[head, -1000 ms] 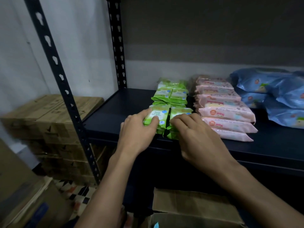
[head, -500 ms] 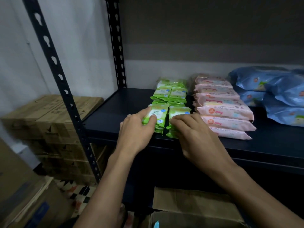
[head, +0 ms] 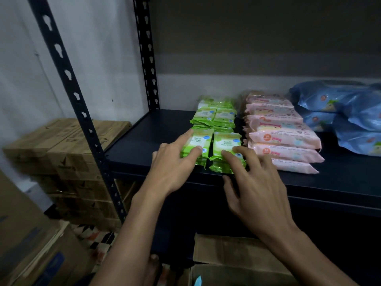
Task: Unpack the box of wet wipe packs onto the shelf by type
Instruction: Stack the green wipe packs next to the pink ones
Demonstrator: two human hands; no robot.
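the dark metal shelf (head: 144, 141) filled the frame, its deck carrying three sorted groups. at three o'clock lay the blue wipe packs (head: 338, 112), just beside them toward centre the stack of pink wipe packs (head: 282, 137), and dead centre the small green apple fresh packs (head: 214, 129) in paired stacks. at six o'clock sat the open cardboard box (head: 237, 263), its contents mostly hidden. the right hand (head: 255, 186) had fingers spread, tips touching the front-right green stack (head: 225, 145). the left hand (head: 171, 168) lay loosely extended, fingers against the front-left green stack (head: 195, 145), gripping nothing. looked like the squaring-up step for the greens; next move likely called for reaching down to the box for more.
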